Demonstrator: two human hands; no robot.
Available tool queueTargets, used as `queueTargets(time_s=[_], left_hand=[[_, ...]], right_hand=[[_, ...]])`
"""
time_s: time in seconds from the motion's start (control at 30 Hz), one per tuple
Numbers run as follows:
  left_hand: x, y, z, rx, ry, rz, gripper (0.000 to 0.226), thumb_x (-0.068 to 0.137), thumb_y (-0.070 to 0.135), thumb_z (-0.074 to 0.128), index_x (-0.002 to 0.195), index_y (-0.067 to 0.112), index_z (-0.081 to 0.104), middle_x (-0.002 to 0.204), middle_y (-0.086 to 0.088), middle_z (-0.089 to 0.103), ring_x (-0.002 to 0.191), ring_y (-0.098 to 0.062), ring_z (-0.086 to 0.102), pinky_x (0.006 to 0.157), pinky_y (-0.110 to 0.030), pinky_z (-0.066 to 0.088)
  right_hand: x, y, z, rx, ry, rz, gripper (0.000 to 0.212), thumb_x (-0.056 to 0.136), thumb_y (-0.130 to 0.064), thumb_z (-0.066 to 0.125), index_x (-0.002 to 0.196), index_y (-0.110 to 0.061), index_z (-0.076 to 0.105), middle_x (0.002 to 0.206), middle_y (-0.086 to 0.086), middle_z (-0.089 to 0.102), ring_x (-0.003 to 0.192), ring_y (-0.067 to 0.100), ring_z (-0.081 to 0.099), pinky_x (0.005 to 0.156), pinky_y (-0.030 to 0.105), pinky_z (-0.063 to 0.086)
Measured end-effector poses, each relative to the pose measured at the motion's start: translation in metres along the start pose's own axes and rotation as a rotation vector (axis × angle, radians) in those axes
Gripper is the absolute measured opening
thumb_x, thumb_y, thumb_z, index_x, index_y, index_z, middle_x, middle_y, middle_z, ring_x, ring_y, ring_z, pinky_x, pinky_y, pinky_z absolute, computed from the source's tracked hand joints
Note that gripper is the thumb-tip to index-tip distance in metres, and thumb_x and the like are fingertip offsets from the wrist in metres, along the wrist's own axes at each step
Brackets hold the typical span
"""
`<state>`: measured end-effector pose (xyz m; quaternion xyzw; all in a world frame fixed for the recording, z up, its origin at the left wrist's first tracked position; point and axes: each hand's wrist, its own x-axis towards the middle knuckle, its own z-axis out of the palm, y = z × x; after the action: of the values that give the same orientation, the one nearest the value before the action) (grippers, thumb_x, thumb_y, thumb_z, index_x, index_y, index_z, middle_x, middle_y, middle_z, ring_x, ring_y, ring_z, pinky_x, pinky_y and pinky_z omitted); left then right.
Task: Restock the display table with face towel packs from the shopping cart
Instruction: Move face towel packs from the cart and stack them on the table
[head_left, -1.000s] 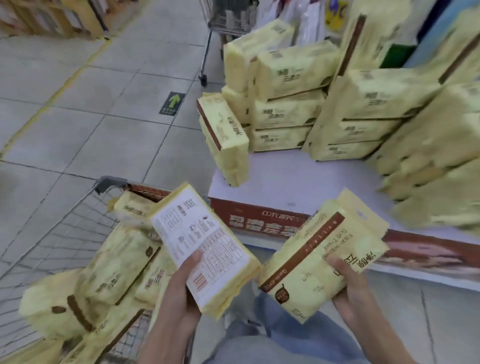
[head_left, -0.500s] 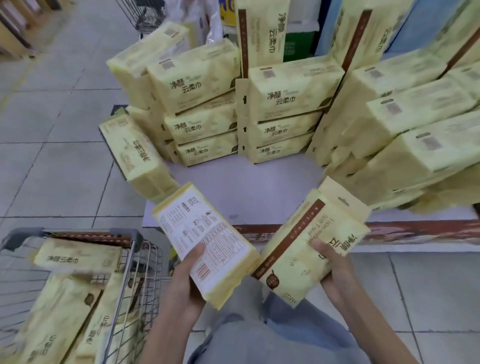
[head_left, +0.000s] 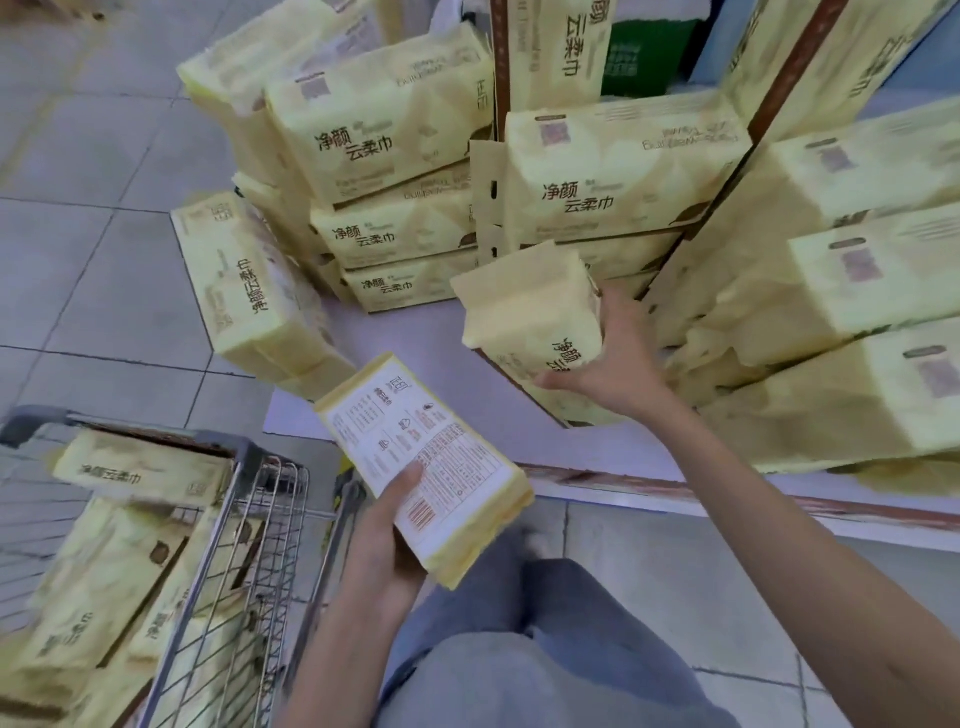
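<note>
While the right hand (head_left: 618, 358) keeps no slack, its grip clamped round a face towel pack (head_left: 530, 306) above the white surface (head_left: 415, 332) just before the stacked packs (head_left: 613, 171), the left hand (head_left: 384, 540) grips a second pack (head_left: 421, 462), label side up, beside the shopping cart (head_left: 260, 499), where more packs (head_left: 104, 571) lie.

Left hand (head_left: 382, 540) and right hand (head_left: 621, 364) on 2 bare forearms (head_left: 769, 499); legs in faded blue-grey jeans (head_left: 524, 660).
</note>
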<state>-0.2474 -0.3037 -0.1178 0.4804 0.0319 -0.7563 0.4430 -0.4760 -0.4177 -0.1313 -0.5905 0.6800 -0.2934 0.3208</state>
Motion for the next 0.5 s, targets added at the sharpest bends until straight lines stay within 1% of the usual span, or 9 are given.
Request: queueTargets(time_s=[0.07,0.13,0.2,0.3,0.33,0.4,0.43,0.47,0.5], left_hand=[[0.006,0.004,0.003,-0.003,0.018,0.003,0.037,0.08,0.016,0.056,0.117,0.015,0.059,0.109,-0.012,0.071,0.094,-0.027,0.071,0.071,-0.042,0.06],[0.011,0.008,0.005,0.012,0.029,0.001,0.031,0.082,0.016,0.054,0.113,0.014,0.06,0.104,-0.012,0.073,0.089,-0.026,0.072,0.068,-0.04,0.06],[0.016,0.013,0.008,0.021,0.051,-0.013,0.029,0.084,0.015,0.053,0.112,0.014,0.06,0.103,-0.011,0.073,0.089,-0.025,0.072,0.07,-0.04,0.06],[0.025,0.021,0.011,0.026,0.054,-0.032,0.03,0.084,0.016,0.054,0.113,0.015,0.06,0.104,-0.011,0.073,0.09,-0.024,0.072,0.07,-0.039,0.06],[0.028,0.023,0.011,0.025,0.057,-0.04,0.029,0.083,0.016,0.054,0.112,0.015,0.06,0.103,-0.01,0.073,0.089,-0.024,0.072,0.069,-0.038,0.06],[0.034,0.026,0.013,0.027,0.068,-0.058,0.03,0.082,0.018,0.056,0.111,0.015,0.061,0.102,-0.01,0.074,0.087,-0.024,0.072,0.068,-0.038,0.06],[0.036,0.028,0.014,0.028,0.07,-0.066,0.031,0.08,0.018,0.057,0.11,0.014,0.061,0.101,-0.01,0.074,0.087,-0.024,0.072,0.07,-0.039,0.059],[0.038,0.029,0.014,0.025,0.071,-0.07,0.031,0.078,0.018,0.058,0.109,0.014,0.062,0.1,-0.011,0.074,0.086,-0.024,0.072,0.073,-0.041,0.058],[0.041,0.03,0.015,0.023,0.07,-0.072,0.031,0.077,0.018,0.058,0.108,0.014,0.062,0.1,-0.011,0.074,0.086,-0.024,0.072,0.076,-0.043,0.055]], right_hand=[[0.016,0.004,0.008,-0.276,-0.074,-0.051,0.098,0.045,-0.039,0.091,0.124,-0.01,0.042,0.121,0.008,0.043,0.114,0.026,0.038,0.09,0.036,0.036],[0.026,0.012,0.018,-0.474,-0.139,-0.091,0.103,0.047,-0.042,0.089,0.131,-0.01,0.038,0.125,0.009,0.042,0.116,0.028,0.036,0.094,0.038,0.034],[0.032,0.026,0.032,-0.618,-0.176,-0.147,0.102,0.049,-0.044,0.086,0.133,-0.012,0.038,0.127,0.01,0.042,0.115,0.03,0.038,0.094,0.039,0.034],[0.039,0.044,0.047,-0.765,-0.191,-0.197,0.089,0.052,-0.037,0.085,0.128,-0.012,0.044,0.122,0.012,0.046,0.11,0.032,0.041,0.087,0.038,0.032],[0.041,0.049,0.05,-0.817,-0.19,-0.21,0.088,0.05,-0.034,0.085,0.125,-0.012,0.046,0.118,0.012,0.049,0.106,0.032,0.043,0.085,0.038,0.031],[0.045,0.058,0.055,-0.898,-0.161,-0.223,0.09,0.039,-0.031,0.088,0.118,-0.012,0.049,0.106,0.013,0.053,0.096,0.03,0.043,0.08,0.037,0.028],[0.047,0.063,0.056,-0.888,-0.133,-0.21,0.093,0.033,-0.031,0.088,0.116,-0.012,0.05,0.102,0.013,0.054,0.093,0.029,0.04,0.08,0.037,0.028],[0.049,0.068,0.056,-0.866,-0.11,-0.202,0.097,0.031,-0.031,0.089,0.118,-0.012,0.05,0.101,0.014,0.055,0.094,0.028,0.038,0.085,0.04,0.029],[0.048,0.07,0.055,-0.852,-0.112,-0.189,0.102,0.032,-0.032,0.09,0.123,-0.012,0.05,0.105,0.015,0.056,0.1,0.03,0.038,0.093,0.044,0.032]])
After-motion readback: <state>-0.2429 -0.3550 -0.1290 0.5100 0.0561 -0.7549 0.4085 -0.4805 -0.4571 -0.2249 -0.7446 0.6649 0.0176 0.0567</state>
